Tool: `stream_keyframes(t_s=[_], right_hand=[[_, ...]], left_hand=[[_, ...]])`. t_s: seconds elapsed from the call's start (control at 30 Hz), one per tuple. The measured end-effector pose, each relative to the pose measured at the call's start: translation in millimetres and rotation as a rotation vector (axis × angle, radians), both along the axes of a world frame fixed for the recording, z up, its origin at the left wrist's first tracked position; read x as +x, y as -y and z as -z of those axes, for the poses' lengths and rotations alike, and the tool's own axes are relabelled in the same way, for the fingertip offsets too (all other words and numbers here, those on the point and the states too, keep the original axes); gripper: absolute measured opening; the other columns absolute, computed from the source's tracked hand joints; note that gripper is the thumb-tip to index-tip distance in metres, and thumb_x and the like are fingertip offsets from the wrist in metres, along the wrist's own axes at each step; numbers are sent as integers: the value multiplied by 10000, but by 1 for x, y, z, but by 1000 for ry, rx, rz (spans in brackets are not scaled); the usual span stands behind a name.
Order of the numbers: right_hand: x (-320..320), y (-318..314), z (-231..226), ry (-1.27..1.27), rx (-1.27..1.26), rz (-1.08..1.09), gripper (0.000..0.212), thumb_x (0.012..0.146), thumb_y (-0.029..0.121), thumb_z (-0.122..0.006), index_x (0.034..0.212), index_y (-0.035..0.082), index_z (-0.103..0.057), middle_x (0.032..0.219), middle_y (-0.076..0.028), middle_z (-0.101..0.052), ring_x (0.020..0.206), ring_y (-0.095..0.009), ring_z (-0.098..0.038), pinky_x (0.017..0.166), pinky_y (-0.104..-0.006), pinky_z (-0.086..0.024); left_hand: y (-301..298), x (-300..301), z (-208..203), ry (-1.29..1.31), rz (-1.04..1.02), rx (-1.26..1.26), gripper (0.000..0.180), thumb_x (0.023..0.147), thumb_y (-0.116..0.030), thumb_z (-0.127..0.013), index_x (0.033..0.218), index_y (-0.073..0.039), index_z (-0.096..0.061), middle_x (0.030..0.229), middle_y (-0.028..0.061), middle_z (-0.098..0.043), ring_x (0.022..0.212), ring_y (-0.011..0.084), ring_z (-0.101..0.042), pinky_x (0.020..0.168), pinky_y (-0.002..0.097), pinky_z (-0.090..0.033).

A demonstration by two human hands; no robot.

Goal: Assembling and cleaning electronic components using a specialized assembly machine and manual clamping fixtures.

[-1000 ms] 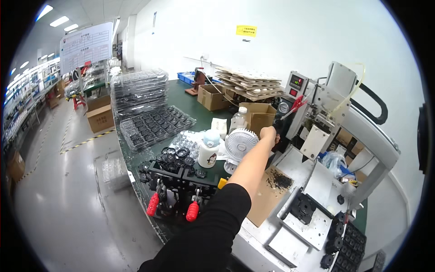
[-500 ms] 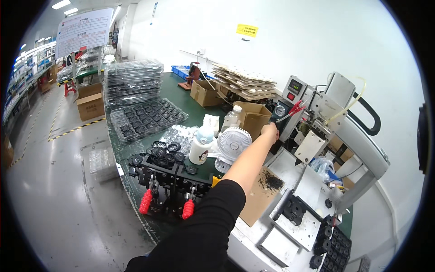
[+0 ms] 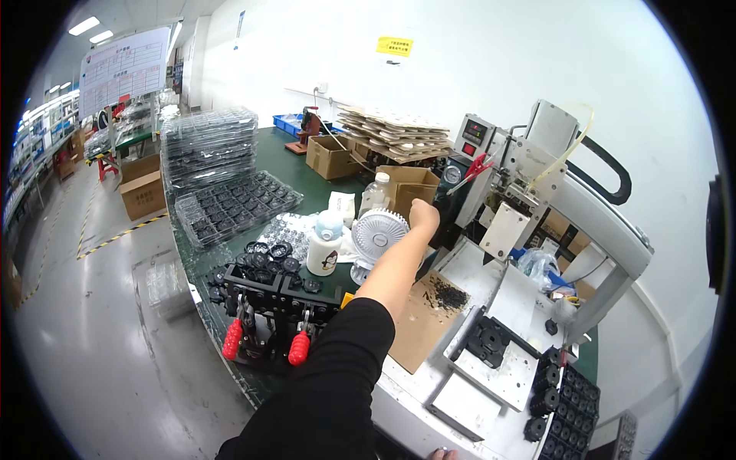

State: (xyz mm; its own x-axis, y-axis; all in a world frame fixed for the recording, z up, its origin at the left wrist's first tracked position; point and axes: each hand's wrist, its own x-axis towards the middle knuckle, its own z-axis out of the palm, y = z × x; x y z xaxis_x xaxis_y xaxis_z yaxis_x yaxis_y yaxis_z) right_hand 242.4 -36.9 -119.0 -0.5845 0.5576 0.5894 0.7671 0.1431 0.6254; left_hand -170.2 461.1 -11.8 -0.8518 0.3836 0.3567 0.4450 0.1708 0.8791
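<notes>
My left hand (image 3: 425, 218) reaches far over the bench, its fingers curled closed. What they hold, if anything, is hidden behind the hand. Beside it stand an open cardboard box (image 3: 410, 188) and the white desk fan (image 3: 379, 234), which the forearm partly overlaps. To its right is the dispensing machine's control box with a round gauge (image 3: 452, 174). Only the fingertips of my right hand (image 3: 443, 455) show at the lower edge, by the machine's white base. On that base, a black round part (image 3: 488, 342) sits in a metal fixture (image 3: 510, 376).
A black clamp fixture with red handles (image 3: 264, 318) stands front left, with loose black parts (image 3: 268, 261) behind it. A white bottle (image 3: 323, 249) is nearby. Clear trays (image 3: 208, 146) are stacked at the far left. Black parts fill a tray (image 3: 571, 410) at right.
My left hand has drawn leftward, away from the control box with the gauge. Fingertips of my right hand have come into view at the bottom. The whole view has shifted slightly.
</notes>
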Motion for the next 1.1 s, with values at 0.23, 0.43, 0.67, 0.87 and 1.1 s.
stream_keyframes(t_s=[0.23, 0.43, 0.67, 0.87, 1.1], right_hand=[[-21, 12, -1, -243, -362, 197, 316, 935, 388, -501, 1138, 206, -659, 1139, -34, -656, 938, -277, -613, 812, -458, -447], [-34, 18, -41, -252, -652, 365, 347, 936, 401, -471, 1134, 192, -664, 1147, -43, -655, 990, -291, -608, 841, -465, -430], [-46, 23, -46, -442, -540, 286, 395, 880, 434, -532, 1119, 149, -665, 1153, -70, -646, 1076, -303, -576, 950, -477, -370], [-29, 12, 2, -555, -186, -24, 402, 840, 400, -592, 1118, 117, -654, 1150, -100, -638, 1102, -324, -557, 973, -484, -352], [-29, 7, 10, -555, -215, -123, 749, 704, 269, -704, 1313, 18, -347, 1421, -235, -325, 1353, -449, -229, 1113, -579, -87]], left_hand=[[9, -7, -19, -133, 102, -40, 261, 935, -301, -492, 921, -42, -519, 779, 127, -622, 628, 215, -624, 533, 344, -504], [23, 5, -38, -241, 218, -68, 258, 926, -307, -517, 923, -50, -530, 777, 124, -633, 630, 223, -633, 533, 350, -509], [63, 26, -45, -701, 260, -176, 219, 896, -223, -553, 1025, -46, -568, 910, 149, -662, 803, 282, -680, 684, 376, -546], [81, 28, -39, -916, 59, -285, 228, 894, -184, -539, 1073, -46, -574, 920, 142, -665, 830, 279, -682, 675, 379, -547], [115, 53, -43, -559, -119, -455, 206, 889, -162, -541, 1065, -54, -550, 915, 146, -665, 848, 283, -673, 689, 383, -540]])
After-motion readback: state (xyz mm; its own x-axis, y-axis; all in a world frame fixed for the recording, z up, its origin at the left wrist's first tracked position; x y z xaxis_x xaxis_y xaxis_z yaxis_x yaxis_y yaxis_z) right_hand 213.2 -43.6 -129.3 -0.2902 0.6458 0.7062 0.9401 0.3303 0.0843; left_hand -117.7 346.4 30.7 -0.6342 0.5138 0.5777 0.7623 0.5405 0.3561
